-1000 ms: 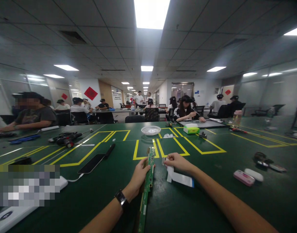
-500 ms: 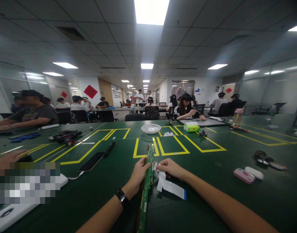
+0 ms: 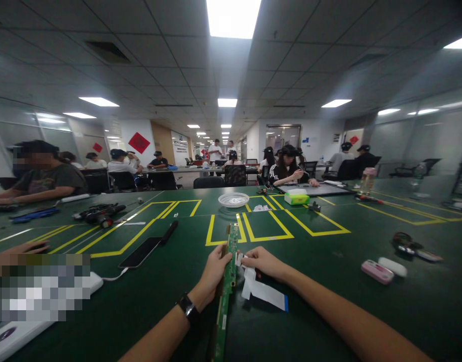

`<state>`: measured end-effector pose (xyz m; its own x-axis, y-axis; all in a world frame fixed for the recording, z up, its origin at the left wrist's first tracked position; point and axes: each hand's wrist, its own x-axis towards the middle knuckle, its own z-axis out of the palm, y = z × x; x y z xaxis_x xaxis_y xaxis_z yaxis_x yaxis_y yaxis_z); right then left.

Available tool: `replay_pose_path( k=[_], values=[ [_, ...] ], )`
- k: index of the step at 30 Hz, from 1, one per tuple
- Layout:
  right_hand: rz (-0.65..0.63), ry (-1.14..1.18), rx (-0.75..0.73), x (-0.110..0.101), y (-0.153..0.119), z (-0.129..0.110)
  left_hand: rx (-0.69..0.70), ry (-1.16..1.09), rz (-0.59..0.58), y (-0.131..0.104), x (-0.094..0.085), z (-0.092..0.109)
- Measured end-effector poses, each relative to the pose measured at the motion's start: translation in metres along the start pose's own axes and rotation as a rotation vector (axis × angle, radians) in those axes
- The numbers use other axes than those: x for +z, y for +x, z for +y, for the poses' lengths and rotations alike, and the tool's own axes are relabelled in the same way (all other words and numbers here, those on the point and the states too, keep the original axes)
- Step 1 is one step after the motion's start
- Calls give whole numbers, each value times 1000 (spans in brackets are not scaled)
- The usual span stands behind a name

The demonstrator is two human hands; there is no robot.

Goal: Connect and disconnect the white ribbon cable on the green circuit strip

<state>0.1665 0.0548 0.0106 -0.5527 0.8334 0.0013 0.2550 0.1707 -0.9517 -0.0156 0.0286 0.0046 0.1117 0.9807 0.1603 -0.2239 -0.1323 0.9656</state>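
We have the green circuit board (image 3: 224, 301) just above the bench (image 3: 310, 327), in front of us, long axis running away, far end tilted up. Our left hand (image 3: 213, 269) grips it near mid-length, thumb on the component face, fingers closed around the edge. Our right hand (image 3: 266, 262) pinches one end of the white flat cable (image 3: 268, 293), fingers together on it, right at the board's right edge. Can't tell if that end is seated. The cable's blue-tipped end hangs free to the right.

Beyond the board: white basket (image 3: 233, 205), low, slotted walls, pale floor showing inside. Right of it, small white pieces (image 3: 261, 208) loose on the bench, then a green tissue pack (image 3: 296, 199), white tissue at its top. Further right, a pink-capped bottle (image 3: 368, 182); contents too blurred to call. Near right, a pink case (image 3: 377, 272) and a white case (image 3: 393, 267) side by side; insides hidden. Left, a dark phone (image 3: 140, 252) on a white lead (image 3: 117, 275).
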Motion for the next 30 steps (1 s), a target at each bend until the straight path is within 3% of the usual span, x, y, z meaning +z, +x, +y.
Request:
replay_pose_path(
  k=[5, 11, 21, 26, 30],
  values=[
    [-7, 0, 20, 2, -1, -2, 52, 69, -55, -5, 4, 3],
    [-27, -18, -18, 1, -4, -5, -17, 115, -125, -8, 7, 2],
    [-39, -18, -47, 0, 0, 3, -52, 173, -141, -7, 2, -13],
    [-49, -71, -140, 0, -3, -2, -120, 195, -143, -6, 5, -11],
    [49, -179, -112, -2, -1, -4, -145, 182, -124, -5, 6, -5]
  ],
)
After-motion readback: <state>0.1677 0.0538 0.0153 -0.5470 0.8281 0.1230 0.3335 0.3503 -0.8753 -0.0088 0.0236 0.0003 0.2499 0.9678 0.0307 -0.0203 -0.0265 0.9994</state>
